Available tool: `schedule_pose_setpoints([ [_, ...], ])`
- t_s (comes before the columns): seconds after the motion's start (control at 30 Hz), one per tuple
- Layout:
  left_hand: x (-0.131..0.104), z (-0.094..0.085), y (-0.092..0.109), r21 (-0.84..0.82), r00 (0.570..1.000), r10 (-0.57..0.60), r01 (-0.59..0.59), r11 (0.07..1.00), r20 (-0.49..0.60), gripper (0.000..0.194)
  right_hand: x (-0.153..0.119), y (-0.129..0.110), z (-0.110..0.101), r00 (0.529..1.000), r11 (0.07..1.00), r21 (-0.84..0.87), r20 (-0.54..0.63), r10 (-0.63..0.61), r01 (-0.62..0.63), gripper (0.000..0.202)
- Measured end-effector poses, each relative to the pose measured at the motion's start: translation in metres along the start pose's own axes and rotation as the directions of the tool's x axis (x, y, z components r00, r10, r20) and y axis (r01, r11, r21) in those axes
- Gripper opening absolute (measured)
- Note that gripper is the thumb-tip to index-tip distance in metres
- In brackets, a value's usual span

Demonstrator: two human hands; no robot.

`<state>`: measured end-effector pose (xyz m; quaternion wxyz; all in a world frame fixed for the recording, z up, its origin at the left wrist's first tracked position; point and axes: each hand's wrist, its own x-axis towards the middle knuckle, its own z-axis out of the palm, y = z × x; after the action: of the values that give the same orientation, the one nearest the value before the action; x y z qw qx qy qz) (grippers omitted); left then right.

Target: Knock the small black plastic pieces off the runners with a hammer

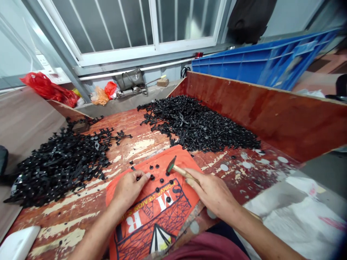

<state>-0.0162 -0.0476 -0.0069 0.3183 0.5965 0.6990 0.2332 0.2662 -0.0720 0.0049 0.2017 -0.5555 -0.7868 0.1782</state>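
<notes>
My right hand (214,191) is closed round the wooden handle of a small hammer (184,172). Its dark, pointed head is over the orange printed cloth (151,213), close to a small black round part (167,173). To the left, my left hand (129,189) is pinched on a small black part (138,178), mostly covered by the fingers. By its thumb tip sits a black round cap-like piece (152,177). Several more such pieces are scattered on the cloth, among them one black cap (168,199) on the printed lettering.
A large heap of black parts (200,124) lies at the back right, against a red-brown board (257,104). Another heap of black branched parts (65,159) is on the left. Behind the board stands a blue crate (244,65). White sacks (298,213) lie at the right.
</notes>
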Motion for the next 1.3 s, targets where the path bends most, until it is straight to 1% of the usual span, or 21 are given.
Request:
schedule_pose_setpoints([
  [0.1,0.001,-0.001,-0.001,0.05,0.999,0.039,-0.04,0.998,0.02,0.042,0.0,-0.003,-0.003,0.999,1.0,-0.011,0.03,0.023,-0.022,0.042],
  [0.2,0.001,-0.001,-0.001,0.083,0.999,0.044,-0.046,0.995,0.023,0.042,0.002,-0.015,-0.007,0.999,1.0,-0.008,0.038,0.026,-0.026,0.042],
  [0.3,-0.002,-0.003,0.004,0.143,0.999,0.034,-0.039,0.989,0.031,0.042,0.009,-0.033,-0.006,0.999,0.999,0.022,0.025,-0.025,0.024,0.042],
  [0.43,-0.009,-0.007,0.016,0.265,0.999,0.042,-0.049,0.963,0.029,0.042,0.018,-0.047,0.0,0.993,0.995,-0.022,0.079,-0.091,0.093,0.041],
  [0.53,-0.011,-0.007,0.021,0.34,0.998,0.058,-0.063,0.938,0.023,0.043,0.022,-0.047,0.004,0.991,0.993,-0.063,0.1,-0.091,0.098,0.04],
  [0.6,-0.01,-0.006,0.02,0.361,0.999,0.044,-0.047,0.932,0.017,0.038,0.022,-0.045,0.005,0.991,0.993,-0.066,0.097,-0.095,0.101,0.04],
  [0.67,-0.008,-0.004,0.017,0.355,1.0,0.026,-0.027,0.935,0.005,0.031,0.023,-0.044,0.005,0.989,0.993,-0.048,0.104,-0.103,0.108,0.04],
  [0.77,-0.007,-0.001,0.012,0.316,1.0,0.028,-0.022,0.948,-0.012,0.03,0.024,-0.043,0.001,0.988,0.994,-0.016,0.109,-0.109,0.111,0.04],
  [0.93,-0.008,0.001,0.005,0.306,0.998,0.056,-0.046,0.951,-0.026,0.031,0.019,-0.046,-0.006,0.993,0.993,0.021,-0.027,-0.118,0.119,0.045],
  [0.97,-0.008,0.001,0.005,0.311,0.998,0.06,-0.05,0.949,-0.025,0.031,0.017,-0.046,-0.005,0.991,0.991,0.009,-0.032,-0.132,0.132,0.046],
  [1.0,-0.008,0.002,0.004,0.317,0.998,0.066,-0.055,0.947,-0.025,0.031,0.015,-0.047,-0.003,0.989,0.989,-0.017,-0.017,-0.149,0.148,0.047],
  [1.1,-0.009,0.002,0.005,0.338,0.996,0.083,-0.07,0.939,-0.024,0.03,0.013,-0.048,0.002,0.979,0.973,-0.123,0.086,-0.185,0.195,0.047],
  [1.13,-0.01,0.001,0.006,0.343,0.996,0.084,-0.072,0.937,-0.023,0.03,0.013,-0.048,0.003,0.979,0.971,-0.137,0.093,-0.182,0.194,0.047],
  [1.17,-0.01,0.001,0.007,0.347,0.996,0.084,-0.071,0.935,-0.02,0.029,0.013,-0.048,0.003,0.981,0.974,-0.129,0.072,-0.178,0.186,0.047],
  [1.23,-0.01,0.0,0.008,0.355,0.997,0.078,-0.066,0.932,-0.018,0.029,0.014,-0.048,0.002,0.986,0.983,-0.079,-0.01,-0.165,0.164,0.048],
  [1.27,-0.011,0.0,0.009,0.359,0.997,0.075,-0.065,0.931,-0.014,0.029,0.015,-0.048,0.002,0.986,0.985,-0.07,-0.032,-0.161,0.159,0.048],
  [1.3,-0.011,-0.001,0.009,0.364,0.997,0.074,-0.065,0.929,-0.011,0.029,0.015,-0.048,0.001,0.986,0.984,-0.081,-0.022,-0.163,0.16,0.048],
])
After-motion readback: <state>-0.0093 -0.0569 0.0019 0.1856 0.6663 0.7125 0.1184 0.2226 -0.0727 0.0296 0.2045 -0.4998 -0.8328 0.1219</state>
